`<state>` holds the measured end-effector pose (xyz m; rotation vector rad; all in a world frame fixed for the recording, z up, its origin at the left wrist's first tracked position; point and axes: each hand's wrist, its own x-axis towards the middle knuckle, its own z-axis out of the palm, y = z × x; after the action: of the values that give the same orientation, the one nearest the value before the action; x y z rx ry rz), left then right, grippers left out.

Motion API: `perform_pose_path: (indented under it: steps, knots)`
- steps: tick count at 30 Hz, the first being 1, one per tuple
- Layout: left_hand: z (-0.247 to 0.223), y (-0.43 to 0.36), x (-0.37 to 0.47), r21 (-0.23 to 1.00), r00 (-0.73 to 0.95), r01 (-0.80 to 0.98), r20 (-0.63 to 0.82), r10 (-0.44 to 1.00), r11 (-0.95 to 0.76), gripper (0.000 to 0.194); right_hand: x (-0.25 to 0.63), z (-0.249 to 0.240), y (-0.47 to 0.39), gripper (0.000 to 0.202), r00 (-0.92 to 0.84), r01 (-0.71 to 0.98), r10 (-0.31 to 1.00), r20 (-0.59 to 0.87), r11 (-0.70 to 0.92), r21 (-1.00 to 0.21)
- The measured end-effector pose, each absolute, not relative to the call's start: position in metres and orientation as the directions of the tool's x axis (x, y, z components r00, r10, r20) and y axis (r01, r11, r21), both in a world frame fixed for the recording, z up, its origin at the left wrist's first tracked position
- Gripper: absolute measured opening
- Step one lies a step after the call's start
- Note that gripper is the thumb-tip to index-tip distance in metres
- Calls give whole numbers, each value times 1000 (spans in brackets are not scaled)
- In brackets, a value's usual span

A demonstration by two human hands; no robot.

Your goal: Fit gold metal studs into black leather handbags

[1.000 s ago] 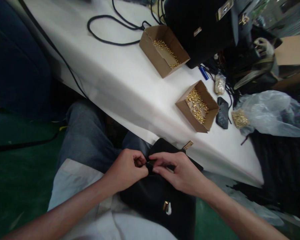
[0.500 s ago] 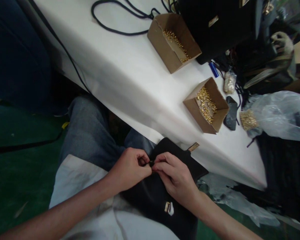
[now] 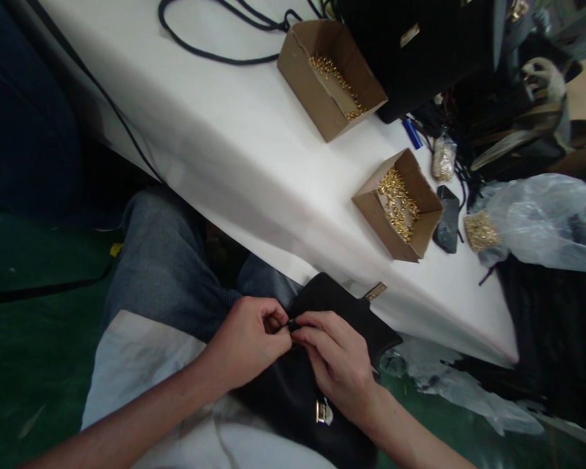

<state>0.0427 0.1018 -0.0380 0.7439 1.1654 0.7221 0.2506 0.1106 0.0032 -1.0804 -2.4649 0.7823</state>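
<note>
A black bag (image 3: 278,397) lies across my lap, its flap (image 3: 339,303) folded out toward the table and bearing a gold metal piece (image 3: 375,291) at its edge. Near the lower part of the bag is a gold clasp (image 3: 321,412). My left hand (image 3: 251,335) and my right hand (image 3: 334,352) meet over the bag, fingertips pinched close together. Between them shows a small dark piece (image 3: 292,324), too small to make out, and both hands' fingers close on it.
On the white table (image 3: 215,117) stand two cardboard boxes (image 3: 317,98) (image 3: 388,228) of small gold pieces. Around them are a black cord (image 3: 215,53), a large black bag (image 3: 434,58), a blue object (image 3: 412,133) and plastic bags (image 3: 547,221).
The whole view has shifted slightly. Both hands stay together at the same part of the bag, with my right hand turned a little, and the gold clasp appears at a slightly different angle.
</note>
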Motion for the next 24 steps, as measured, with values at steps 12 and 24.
perform_pose_path:
  steps: [12, 24]
  knots:
    - [-35, 99, 43, 812, 254, -119, -532, 808, 572, 15, 251, 2, 111, 25, -584, 599, 811, 28, 454, -659]
    - [-36, 94, 40, 838, 254, -87, -504, 826, 538, 15, 243, 9, 105, 21, -534, 620, 845, 24, 410, -669]
